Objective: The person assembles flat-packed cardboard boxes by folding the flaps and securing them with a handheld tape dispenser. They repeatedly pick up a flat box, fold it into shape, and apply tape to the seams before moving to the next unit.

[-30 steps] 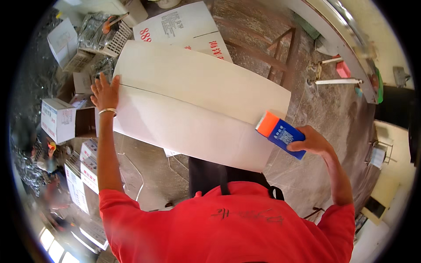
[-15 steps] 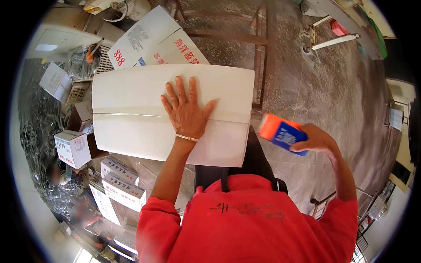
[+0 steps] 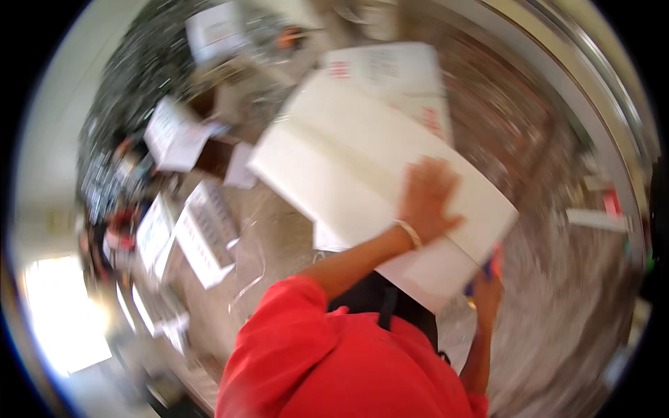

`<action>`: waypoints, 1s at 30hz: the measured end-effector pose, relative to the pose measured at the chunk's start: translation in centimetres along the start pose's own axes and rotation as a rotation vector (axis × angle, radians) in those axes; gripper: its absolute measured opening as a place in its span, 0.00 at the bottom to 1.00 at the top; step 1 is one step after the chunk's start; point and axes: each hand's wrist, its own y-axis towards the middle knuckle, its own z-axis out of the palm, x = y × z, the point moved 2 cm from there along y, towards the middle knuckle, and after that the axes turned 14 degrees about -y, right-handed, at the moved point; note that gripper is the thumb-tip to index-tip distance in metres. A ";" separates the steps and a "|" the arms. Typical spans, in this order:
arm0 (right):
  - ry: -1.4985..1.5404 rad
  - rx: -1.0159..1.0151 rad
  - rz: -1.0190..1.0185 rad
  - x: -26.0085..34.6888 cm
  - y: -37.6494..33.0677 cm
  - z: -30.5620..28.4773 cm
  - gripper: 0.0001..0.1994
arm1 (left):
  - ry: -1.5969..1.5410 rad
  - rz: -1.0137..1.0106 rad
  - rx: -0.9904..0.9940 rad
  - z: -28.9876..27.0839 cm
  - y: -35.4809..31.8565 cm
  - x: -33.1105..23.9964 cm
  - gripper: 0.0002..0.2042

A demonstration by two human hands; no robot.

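A large white cardboard carton [image 3: 348, 153] lies in front of me, a taped seam running along its top. My left hand [image 3: 431, 198], a bangle at the wrist, rests on the carton with the palm down and the fingers stretched out. Beside the carton's near right corner, my right hand [image 3: 486, 291] grips an orange-and-blue tape dispenser [image 3: 496, 266]. The dispenser is blurred, and part of it is hidden by the hand and the carton's edge. Whether its tape touches the carton, I cannot tell.
Another printed white carton [image 3: 390, 63] lies beyond the large one. Smaller white boxes [image 3: 202, 233] stand on the floor to the left, near an open box [image 3: 174, 136]. Dark shiny plastic packs [image 3: 132, 90] are heaped at the far left. Motion blurs much of the scene.
My view has swung round, so the carton now appears slanted and further right. My right hand has brought the tape dispenser in to the carton's end. My left hand still lies on top.
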 end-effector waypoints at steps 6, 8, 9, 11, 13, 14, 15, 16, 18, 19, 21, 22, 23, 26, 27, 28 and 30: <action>-0.340 -0.224 0.307 -0.8 2.1 1.9 0.24 | 0.250 -0.486 -0.258 -13.5 -0.1 14.1 0.44; -0.004 -0.110 0.424 -2.5 2.6 3.2 0.23 | 0.142 -0.709 -0.318 -19.5 -1.4 19.4 0.40; 0.086 -0.085 0.463 -1.8 2.5 4.0 0.22 | -0.021 -0.797 -0.291 -21.6 -2.4 21.2 0.37; 0.137 -0.020 0.425 1.6 2.5 5.6 0.21 | -0.143 -0.875 -0.318 -23.7 -4.8 23.7 0.33; 0.178 0.051 0.366 5.9 1.3 7.7 0.21 | -0.049 -0.866 -0.419 -23.7 -5.8 24.6 0.30; 0.199 0.107 0.334 8.1 0.8 8.8 0.20 | -0.107 -0.857 -0.456 -26.0 -7.2 23.9 0.29; 0.207 0.167 0.289 10.9 0.1 9.9 0.20 | -0.102 -0.868 -0.494 -28.5 -9.0 24.0 0.30; 0.212 0.245 0.222 14.0 -1.0 11.2 0.19 | -0.085 -0.879 -0.529 -31.2 -11.1 24.0 0.30; 0.235 0.410 0.083 21.0 -3.9 13.7 0.18 | 0.174 -0.876 -0.718 -37.5 -16.3 25.1 0.29; 0.247 0.502 -0.001 25.1 -5.7 14.9 0.18 | 0.216 -0.924 -0.746 -42.7 -19.7 24.0 0.28; 0.260 0.744 -0.194 33.6 -10.7 16.9 0.17 | 0.605 -0.859 -1.125 -50.8 -28.9 24.8 0.29; 0.260 0.867 -0.297 37.7 -14.1 17.8 0.16 | 1.021 -0.706 -1.262 -55.0 -34.1 23.7 0.28; 0.242 1.011 -0.419 41.7 -18.2 18.3 0.16 | 1.464 -0.596 -1.428 -58.8 -40.3 21.6 0.28; 0.141 1.162 -1.057 51.1 -29.3 20.1 0.19 | 1.651 -0.750 -1.511 -61.6 -49.0 17.1 0.27; 0.031 1.255 -1.154 53.3 -32.3 19.6 0.19 | 1.649 -0.710 -1.509 -60.3 -50.5 16.3 0.25; -0.090 1.341 -1.234 54.8 -34.1 19.3 0.19 | 1.499 -0.685 -1.467 -58.6 -51.6 16.4 0.24; -0.032 1.350 -1.217 54.9 -34.6 20.2 0.19 | 1.294 -0.866 -1.463 -53.5 -52.9 18.2 0.23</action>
